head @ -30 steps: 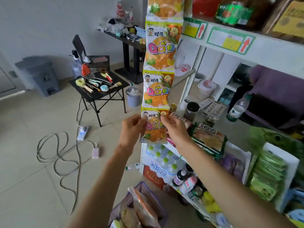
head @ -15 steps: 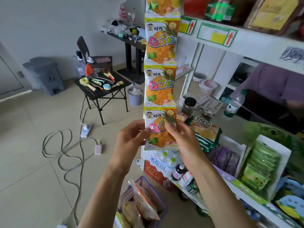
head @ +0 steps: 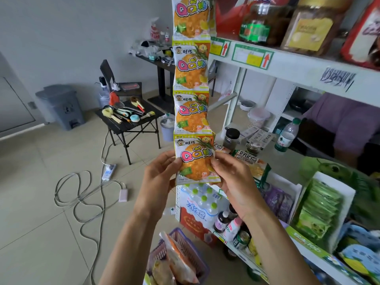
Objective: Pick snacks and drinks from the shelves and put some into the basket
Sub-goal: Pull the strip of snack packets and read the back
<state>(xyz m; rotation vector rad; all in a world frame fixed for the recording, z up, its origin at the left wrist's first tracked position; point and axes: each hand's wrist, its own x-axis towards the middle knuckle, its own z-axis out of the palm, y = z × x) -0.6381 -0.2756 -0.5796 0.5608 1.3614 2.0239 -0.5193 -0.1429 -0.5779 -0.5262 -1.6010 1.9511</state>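
A hanging strip of yellow-and-orange candy packets [head: 192,79] drops from above the top shelf down the middle of the view. Its lowest packet [head: 195,161] is pinched on its left edge by my left hand [head: 159,177] and on its right edge by my right hand [head: 230,182]. Below, at the bottom edge, stands a purple basket [head: 185,241] holding snack bags [head: 178,262]. The strip's top end is out of view.
White shelves [head: 298,64] on the right carry jars, boxes, green packets [head: 316,208] and small bottles [head: 228,223]. A case of water bottles [head: 197,202] sits on the floor by the shelf. A black folding table [head: 127,122], a grey bin [head: 61,105] and loose cables [head: 82,198] lie to the left.
The view has tilted up and drawn closer to the strip. Both hands keep their pinch on the lowest packet, shifted slightly lower on it.
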